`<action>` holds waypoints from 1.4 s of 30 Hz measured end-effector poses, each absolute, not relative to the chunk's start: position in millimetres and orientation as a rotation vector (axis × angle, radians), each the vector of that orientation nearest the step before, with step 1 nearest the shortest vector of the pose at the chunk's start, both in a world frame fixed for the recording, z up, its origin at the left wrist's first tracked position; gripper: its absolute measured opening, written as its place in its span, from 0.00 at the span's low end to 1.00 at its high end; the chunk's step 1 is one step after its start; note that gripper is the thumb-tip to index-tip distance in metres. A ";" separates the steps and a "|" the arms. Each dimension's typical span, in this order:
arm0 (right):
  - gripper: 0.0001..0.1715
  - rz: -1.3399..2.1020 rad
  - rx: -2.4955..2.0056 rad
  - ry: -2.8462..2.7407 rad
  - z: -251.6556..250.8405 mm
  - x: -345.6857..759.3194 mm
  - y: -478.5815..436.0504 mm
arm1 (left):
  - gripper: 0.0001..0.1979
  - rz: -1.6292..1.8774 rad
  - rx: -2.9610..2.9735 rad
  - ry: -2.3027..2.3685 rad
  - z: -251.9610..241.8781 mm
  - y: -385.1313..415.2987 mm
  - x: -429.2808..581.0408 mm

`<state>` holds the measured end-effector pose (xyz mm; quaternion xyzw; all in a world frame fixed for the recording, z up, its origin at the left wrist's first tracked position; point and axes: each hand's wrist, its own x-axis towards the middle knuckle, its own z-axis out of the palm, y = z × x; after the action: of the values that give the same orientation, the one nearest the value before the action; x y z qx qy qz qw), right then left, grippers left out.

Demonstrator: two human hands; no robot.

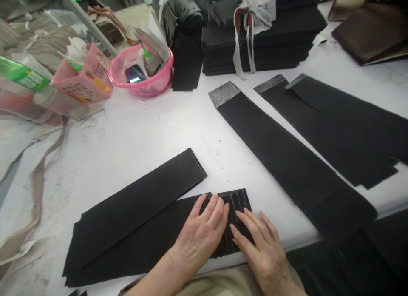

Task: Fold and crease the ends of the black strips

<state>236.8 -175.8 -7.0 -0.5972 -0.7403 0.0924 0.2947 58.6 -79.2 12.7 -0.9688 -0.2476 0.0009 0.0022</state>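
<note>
Near the table's front edge lies a staggered stack of black strips (153,232), its right end showing several stepped edges. My left hand (204,228) rests palm down on the stack, fingers stretched over the stepped edges and its thumb side hidden beneath. Just to its right, my right hand (263,249) touches the same end with fingertips, its fingers spread apart. Neither hand grips anything that I can see. One black strip (143,185) lies slantwise on top of the stack, with a stitched-looking line along its right end.
To the right are a long black strip (270,147) with a grey end and more overlapping black pieces (344,126). At the back stand a tied black stack (261,49), a pink basin (140,87) holding small items, and a pink box (84,77). A brown folded piece (369,32) lies far right.
</note>
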 end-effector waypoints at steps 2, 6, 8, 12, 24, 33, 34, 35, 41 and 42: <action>0.16 0.242 -1.593 -1.973 -6.8 237.8 -175.9 | 0.20 0.023 -3.021 -0.784 12.8 -78.5 60.3; 0.16 0.232 -1.601 -1.977 -6.8 239.1 -176.3 | 0.20 0.071 -3.002 -0.829 11.9 -75.3 63.4; 0.16 0.226 -1.603 -1.985 -7.6 239.1 -176.7 | 0.20 0.105 -3.001 -0.848 12.0 -73.2 66.0; 0.14 0.173 -1.602 -1.993 -10.4 237.7 -177.4 | 0.20 0.106 -3.011 -0.889 13.2 -69.4 71.2; 0.18 0.175 -1.635 -1.952 -9.5 245.7 -193.2 | 0.17 -0.249 -3.135 -1.024 23.2 -59.0 67.6; 0.15 0.172 -1.682 -1.915 -7.8 241.6 -202.4 | 0.19 -0.111 -3.163 -0.560 10.9 -100.5 68.1; 0.16 0.171 -1.684 -1.919 -7.5 241.8 -201.8 | 0.20 -0.072 -3.146 -0.566 10.4 -101.9 69.4; 0.16 0.176 -1.683 -1.929 -7.1 242.3 -201.3 | 0.20 -0.039 -3.129 -0.571 10.4 -102.7 71.2; 0.17 0.184 -1.698 -1.996 -3.7 247.6 -200.0 | 0.21 0.116 -3.006 -0.711 15.7 -91.7 84.3; 0.17 0.174 -1.701 -1.996 -3.2 248.0 -199.7 | 0.21 0.145 -2.996 -0.730 16.6 -87.7 86.0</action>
<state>248.0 -199.7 -3.2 -0.6260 -0.7346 0.0640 0.2536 86.0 -87.7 16.6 -0.9702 -0.2363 0.0469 0.0272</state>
